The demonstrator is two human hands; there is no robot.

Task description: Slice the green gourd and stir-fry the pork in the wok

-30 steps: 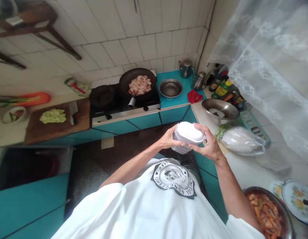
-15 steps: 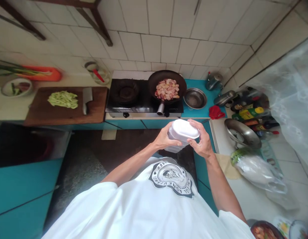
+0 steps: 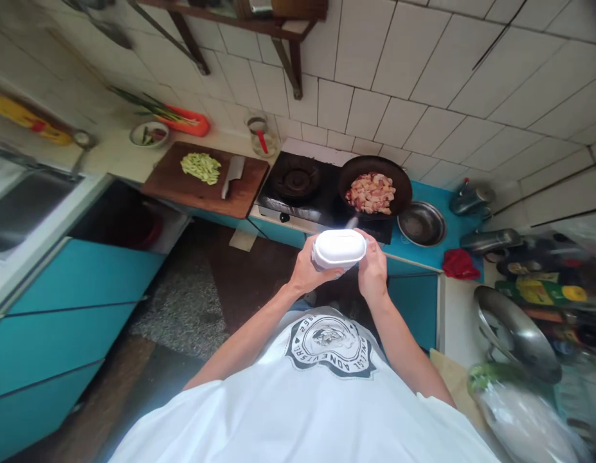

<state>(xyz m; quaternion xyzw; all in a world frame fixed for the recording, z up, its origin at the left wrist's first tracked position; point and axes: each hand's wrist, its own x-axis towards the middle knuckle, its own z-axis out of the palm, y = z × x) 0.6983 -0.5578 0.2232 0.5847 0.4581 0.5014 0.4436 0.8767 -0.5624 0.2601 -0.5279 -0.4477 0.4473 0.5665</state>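
Note:
A white lidded plastic container is held up in front of my shirt, near the stove's front edge. My left hand wraps round its left side, the thumb lying across the front. On the right side, my right hand grips it with bent fingers. The oval lid is on and faces up, so the contents are hidden. Just beyond it stands a dark frying pan on the right burner, holding pieces of raw-looking meat. The container hides part of the pan's handle.
Left of the stove, a wooden cutting board bears sliced green vegetable and a cleaver. A metal bowl and a red cloth lie to the right. A wall shelf juts out above.
My view has turned left, bringing the sink into sight. The container has come more upright in my hands, its lid level. Both hands still hold it.

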